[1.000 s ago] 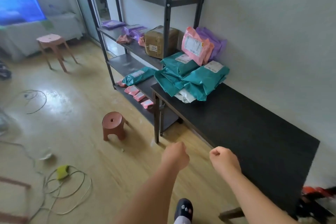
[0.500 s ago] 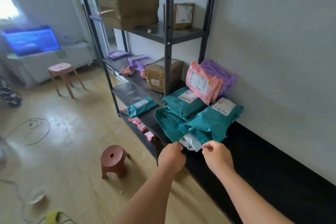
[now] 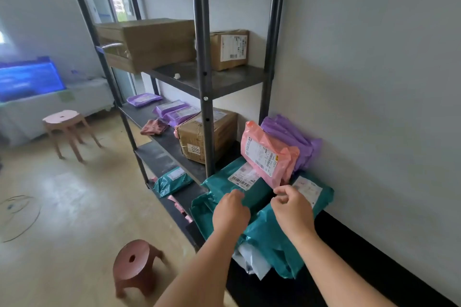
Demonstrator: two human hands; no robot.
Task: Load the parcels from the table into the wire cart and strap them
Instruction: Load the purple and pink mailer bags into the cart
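A pile of teal parcels (image 3: 269, 239) lies on the left end of the black table (image 3: 374, 257), with a white parcel (image 3: 254, 264) underneath. A pink parcel (image 3: 267, 154) leans on purple parcels (image 3: 294, 134) against the wall behind them. My left hand (image 3: 230, 212) rests knuckles-up on the top teal parcel (image 3: 219, 184), fingers curled, gripping nothing that I can see. My right hand (image 3: 291, 209) hovers over the right teal parcel (image 3: 323, 197), thumb and forefinger slightly apart at the pink parcel's lower corner. No wire cart is in view.
A dark metal shelf rack (image 3: 202, 82) stands directly left of the table, holding cardboard boxes (image 3: 149, 42) and more purple, pink and teal parcels. A low red stool (image 3: 134, 264) stands on the floor by my left arm. A pink stool (image 3: 64, 129) and loose cables (image 3: 17, 214) are further left.
I have stepped closer and my view has tilted up. Both hands moved forward from the table's front edge onto the parcel pile. My right fist has loosened.
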